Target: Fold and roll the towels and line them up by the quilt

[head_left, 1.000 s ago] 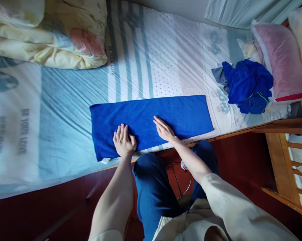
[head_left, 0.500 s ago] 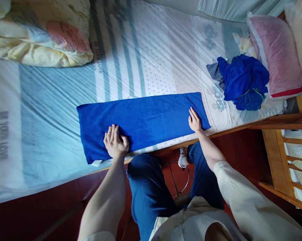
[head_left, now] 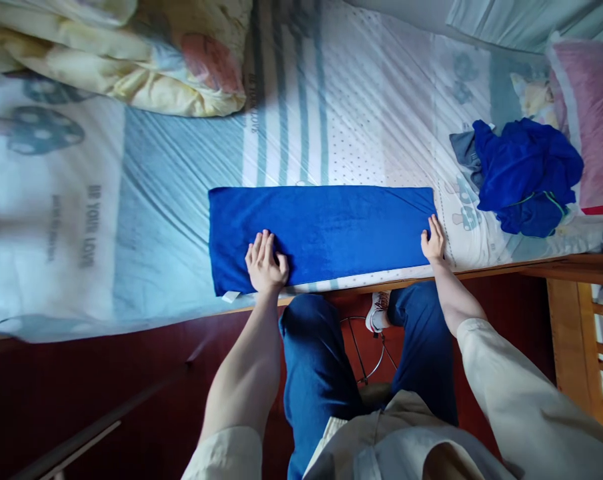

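Note:
A long blue towel [head_left: 341,230] lies flat along the near edge of the bed, its white tag [head_left: 231,296] showing at the near left corner. My left hand [head_left: 266,263] rests palm down on the towel's left part, fingers stretched out and thumb apart. At the right end my right hand [head_left: 434,239] lies over the towel's short edge with its fingers extended. Neither hand grips anything.
A crumpled blue garment [head_left: 529,173] sits at the right, with a grey cloth [head_left: 467,157] beside it and a pink pillow [head_left: 594,127] behind. A folded yellow quilt [head_left: 201,87] lies at the back left. The wooden bed rail [head_left: 571,267] runs along the near side.
My right hand has slid rightward to the towel's end edge. The left hand stays on the towel's left part. The whole view has turned toward the left.

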A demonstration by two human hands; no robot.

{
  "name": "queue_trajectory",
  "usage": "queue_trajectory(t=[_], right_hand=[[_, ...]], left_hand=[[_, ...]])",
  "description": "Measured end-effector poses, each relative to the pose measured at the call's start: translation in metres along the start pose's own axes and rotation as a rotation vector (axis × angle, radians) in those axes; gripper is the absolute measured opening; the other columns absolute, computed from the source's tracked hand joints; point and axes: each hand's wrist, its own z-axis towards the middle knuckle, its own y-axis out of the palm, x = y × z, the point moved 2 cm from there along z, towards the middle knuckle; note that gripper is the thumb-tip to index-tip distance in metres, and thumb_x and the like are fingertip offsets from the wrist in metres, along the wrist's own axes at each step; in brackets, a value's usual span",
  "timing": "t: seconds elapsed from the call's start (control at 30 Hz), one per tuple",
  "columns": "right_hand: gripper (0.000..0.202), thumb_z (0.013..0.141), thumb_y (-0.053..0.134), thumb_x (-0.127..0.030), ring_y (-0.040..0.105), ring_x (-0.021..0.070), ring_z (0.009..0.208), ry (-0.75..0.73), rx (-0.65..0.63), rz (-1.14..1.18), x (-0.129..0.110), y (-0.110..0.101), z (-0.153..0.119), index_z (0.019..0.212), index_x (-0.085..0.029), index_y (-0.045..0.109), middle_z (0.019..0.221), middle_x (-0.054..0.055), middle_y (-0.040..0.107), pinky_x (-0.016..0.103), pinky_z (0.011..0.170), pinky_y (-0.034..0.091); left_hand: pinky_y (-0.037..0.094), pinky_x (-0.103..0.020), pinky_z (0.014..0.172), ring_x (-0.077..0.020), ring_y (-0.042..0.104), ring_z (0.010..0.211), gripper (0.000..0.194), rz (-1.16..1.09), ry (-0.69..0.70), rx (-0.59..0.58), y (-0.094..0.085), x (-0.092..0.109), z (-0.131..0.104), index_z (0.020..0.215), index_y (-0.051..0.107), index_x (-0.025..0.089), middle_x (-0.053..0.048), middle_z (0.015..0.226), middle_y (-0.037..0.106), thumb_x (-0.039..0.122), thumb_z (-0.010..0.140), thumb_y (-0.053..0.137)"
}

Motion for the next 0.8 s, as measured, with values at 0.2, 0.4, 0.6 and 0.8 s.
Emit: queue_trajectory(t=[0.2, 0.4, 0.6, 0.8], right_hand=[[0.061, 0.106, 0.031, -0.031, 0.023, 0.0297, 0.163, 0.077, 0.068, 0.007, -0.063, 0.014, 0.001, 0.163, -0.008, 0.036, 0.173, 0.021, 0.027, 0.058, 0.13, 0.027], [0.064, 0.107, 0.034, -0.036, 0.008, 0.0297, 0.166, -0.269, -0.069, 0.158, -0.24, 0.053, -0.065, 0.169, -0.018, 0.026, 0.177, 0.013, 0.018, 0.064, 0.131, 0.015], [0.063, 0.106, 0.037, -0.033, 0.015, 0.03, 0.165, -0.21, -0.149, 0.247, -0.285, 0.074, -0.092, 0.166, -0.013, 0.034, 0.176, 0.016, 0.024, 0.061, 0.133, 0.01], [0.062, 0.104, 0.038, -0.032, 0.022, 0.0293, 0.164, -0.191, -0.102, 0.209, -0.28, 0.08, -0.088, 0.163, -0.015, 0.041, 0.173, 0.015, 0.031, 0.061, 0.133, 0.014]], left_hand=[[0.021, -0.05, 0.132, -0.0286, 0.035, 0.158, 0.062, -0.013, 0.008, -0.008, 0.005, -0.007, 0.001, 0.152, 0.054, 0.012, -0.016, 0.164, 0.046, 0.027, 0.093, 0.045], [0.021, -0.048, 0.133, -0.0266, 0.035, 0.159, 0.062, 0.003, 0.019, -0.02, 0.005, -0.007, 0.002, 0.154, 0.052, 0.012, -0.015, 0.165, 0.045, 0.027, 0.094, 0.043], [0.02, -0.048, 0.134, -0.0257, 0.032, 0.16, 0.063, 0.036, 0.041, -0.021, 0.008, -0.012, 0.001, 0.158, 0.047, 0.014, -0.013, 0.166, 0.045, 0.029, 0.097, 0.042], [0.023, -0.049, 0.133, -0.0254, 0.034, 0.159, 0.061, 0.069, 0.068, -0.012, 0.004, -0.007, 0.001, 0.157, 0.049, 0.014, -0.014, 0.165, 0.046, 0.027, 0.098, 0.04]])
